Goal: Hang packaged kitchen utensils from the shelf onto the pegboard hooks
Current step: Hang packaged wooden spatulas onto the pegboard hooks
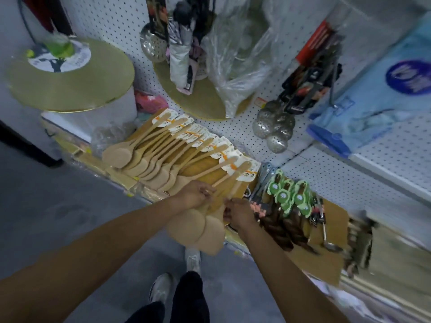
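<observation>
Fingers of both hands curled around smooth, pale wooden spoons' slender handles.

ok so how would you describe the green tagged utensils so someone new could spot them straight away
Start at the fanned row of wooden spoons lying on the shelf below the white pegboard. Just past its right end, beside the person's right hand, lies a small cluster of dark brown utensils. Only these carry round bright green tags; the spoons' cards are white and orange.

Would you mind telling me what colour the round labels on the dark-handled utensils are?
Green, seen in the head view: round labels.
</observation>
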Demonstrator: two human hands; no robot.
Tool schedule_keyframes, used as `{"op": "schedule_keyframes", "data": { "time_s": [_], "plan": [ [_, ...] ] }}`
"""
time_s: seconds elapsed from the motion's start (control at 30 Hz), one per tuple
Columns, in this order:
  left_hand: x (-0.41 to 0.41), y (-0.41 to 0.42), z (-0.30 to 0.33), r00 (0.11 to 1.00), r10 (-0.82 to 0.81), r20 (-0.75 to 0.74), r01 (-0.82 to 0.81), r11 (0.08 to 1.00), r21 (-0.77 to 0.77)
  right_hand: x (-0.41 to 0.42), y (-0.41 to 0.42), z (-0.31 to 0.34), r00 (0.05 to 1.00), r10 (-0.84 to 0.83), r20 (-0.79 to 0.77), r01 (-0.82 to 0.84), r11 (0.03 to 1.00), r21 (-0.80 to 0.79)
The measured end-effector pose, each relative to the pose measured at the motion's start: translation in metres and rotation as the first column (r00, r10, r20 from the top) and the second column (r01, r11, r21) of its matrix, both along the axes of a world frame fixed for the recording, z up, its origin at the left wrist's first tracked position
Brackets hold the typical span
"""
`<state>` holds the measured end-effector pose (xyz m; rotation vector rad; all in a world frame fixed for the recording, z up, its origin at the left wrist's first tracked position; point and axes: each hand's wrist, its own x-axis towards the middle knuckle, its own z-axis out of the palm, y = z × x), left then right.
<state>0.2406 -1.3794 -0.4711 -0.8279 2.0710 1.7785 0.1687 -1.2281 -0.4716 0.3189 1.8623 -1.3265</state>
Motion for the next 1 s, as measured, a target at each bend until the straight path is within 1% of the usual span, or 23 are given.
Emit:
{"op": "schedule_keyframes", "data": {
  "time_s": [0.17,0.27,0.4,0.5,0.6,0.7,0.77,0.83,1.0],
  "plan": [
    [0.012,0.035,0.035,0.991,-0.133,0.009,0.133,0.990,0.039,0.023,0.053,0.039,0.998,-0.029,-0.054,0.029,0.999,-0.016],
    [0.009,0.067,0.057,0.982,-0.188,0.018,0.185,0.976,0.115,0.032,0.089,0.060,0.992,-0.097,-0.079,0.094,0.995,-0.038],
    [-0.002,0.120,0.094,0.950,-0.308,-0.053,0.312,0.938,0.149,0.035,0.142,0.088,0.983,-0.171,-0.066,0.165,0.982,-0.092],
    [-0.011,0.162,0.112,0.917,-0.389,-0.088,0.396,0.916,0.073,0.035,0.183,0.104,0.969,-0.237,-0.072,0.229,0.968,-0.100],
    [-0.021,0.201,0.123,0.897,-0.425,-0.124,0.430,0.903,0.012,0.035,0.223,0.119,0.941,-0.294,-0.168,0.282,0.955,-0.091],
    [-0.035,0.239,0.133,0.872,-0.452,-0.189,0.453,0.890,-0.040,0.033,0.266,0.131,0.887,-0.421,-0.192,0.371,0.895,-0.249],
    [-0.045,0.265,0.138,0.848,-0.478,-0.230,0.468,0.878,-0.097,0.032,0.297,0.141,0.847,-0.486,-0.215,0.410,0.855,-0.318],
    [-0.054,0.295,0.147,0.822,-0.504,-0.264,0.483,0.864,-0.145,0.030,0.330,0.150,0.814,-0.515,-0.269,0.426,0.844,-0.325],
    [-0.073,0.381,0.170,0.767,-0.536,-0.353,0.478,0.844,-0.245,0.020,0.421,0.166,0.729,-0.510,-0.457,0.433,0.860,-0.269]
  ]
}}
